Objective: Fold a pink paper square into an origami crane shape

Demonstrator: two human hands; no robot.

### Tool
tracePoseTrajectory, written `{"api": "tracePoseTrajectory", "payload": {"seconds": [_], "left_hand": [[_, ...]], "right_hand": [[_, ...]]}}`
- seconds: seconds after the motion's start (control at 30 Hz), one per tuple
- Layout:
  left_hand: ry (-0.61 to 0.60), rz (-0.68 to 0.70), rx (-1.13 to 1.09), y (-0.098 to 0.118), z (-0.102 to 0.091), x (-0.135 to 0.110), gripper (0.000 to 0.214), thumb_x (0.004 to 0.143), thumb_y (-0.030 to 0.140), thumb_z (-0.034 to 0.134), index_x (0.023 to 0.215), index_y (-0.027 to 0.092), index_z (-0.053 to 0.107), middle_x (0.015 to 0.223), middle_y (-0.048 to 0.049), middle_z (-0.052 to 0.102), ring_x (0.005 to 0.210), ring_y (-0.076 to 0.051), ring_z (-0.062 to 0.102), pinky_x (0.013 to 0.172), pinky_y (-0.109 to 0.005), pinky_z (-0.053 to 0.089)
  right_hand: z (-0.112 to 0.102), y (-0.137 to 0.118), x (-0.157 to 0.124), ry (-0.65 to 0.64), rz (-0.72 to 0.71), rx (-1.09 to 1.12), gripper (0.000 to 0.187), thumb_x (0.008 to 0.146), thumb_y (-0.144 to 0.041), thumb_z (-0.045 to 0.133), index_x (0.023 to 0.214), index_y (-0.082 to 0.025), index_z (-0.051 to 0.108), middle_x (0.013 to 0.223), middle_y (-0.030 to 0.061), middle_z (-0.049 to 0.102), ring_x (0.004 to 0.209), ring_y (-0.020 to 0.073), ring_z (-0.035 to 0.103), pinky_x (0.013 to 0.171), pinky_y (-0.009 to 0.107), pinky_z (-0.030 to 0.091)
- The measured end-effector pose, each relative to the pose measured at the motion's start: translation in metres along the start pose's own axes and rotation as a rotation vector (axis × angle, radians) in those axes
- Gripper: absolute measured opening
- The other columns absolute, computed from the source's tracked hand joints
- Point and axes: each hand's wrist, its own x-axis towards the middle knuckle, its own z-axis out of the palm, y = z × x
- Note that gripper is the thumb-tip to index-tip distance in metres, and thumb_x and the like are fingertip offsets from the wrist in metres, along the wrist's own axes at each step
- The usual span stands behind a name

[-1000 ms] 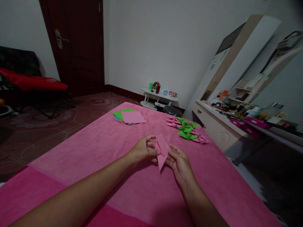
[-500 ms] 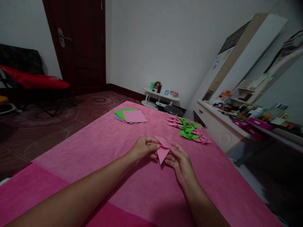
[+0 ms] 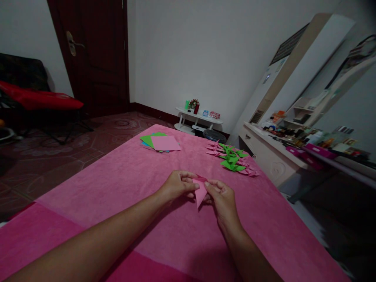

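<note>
Between my two hands is a partly folded sheet of pink origami paper [image 3: 200,192], its pointed end hanging down toward me. My left hand [image 3: 179,185] pinches its left edge, thumb on the near face. From the other side my right hand [image 3: 222,196] grips it too, with the thumb pressed on the right edge and the fingers behind, partly hidden. Beyond my hands to the right lies a group of folded pink and green paper cranes [image 3: 232,161]. Flat square sheets of pink, green and blue paper [image 3: 166,143] are stacked at the far left.
A pink cloth [image 3: 117,180] covers the surface under my hands. To the right stands a dressing table [image 3: 270,152] crowded with bottles and boxes. A low white shelf [image 3: 202,117] is by the back wall, and a red folding chair [image 3: 44,100] sits at the left.
My right thumb has come over onto the near face of the pink paper, pressing its right side. The upper flap now looks narrower and folded back. The view has shifted slightly.
</note>
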Motion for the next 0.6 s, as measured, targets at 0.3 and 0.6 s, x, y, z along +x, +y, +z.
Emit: {"api": "tracePoseTrajectory", "payload": {"seconds": [0.3,0.6], "left_hand": [[0.022,-0.07,0.002,0.009,0.003,-0.004,0.027,0.066,0.02,0.073,0.088,0.005,0.069,0.069,-0.0067,0.065,0.05,-0.008,0.057,0.046,-0.016,0.047],[0.1,-0.155,-0.195,0.013,-0.003,-0.002,0.009,0.073,0.013,0.067,0.074,0.004,0.068,0.059,-0.0044,0.063,0.046,-0.005,0.054,0.046,-0.012,0.045]], "right_hand": [[-0.001,-0.006,-0.001,-0.009,-0.048,-0.06,0.031,0.072,-0.042,0.069,0.069,-0.011,0.065,0.049,0.0007,0.061,0.036,0.0094,0.054,0.036,0.016,0.042],[0.0,-0.023,-0.005,-0.013,-0.023,0.005,0.033,0.073,-0.042,0.068,0.086,-0.012,0.067,0.061,0.0041,0.067,0.042,0.0114,0.058,0.035,0.018,0.043]]}}
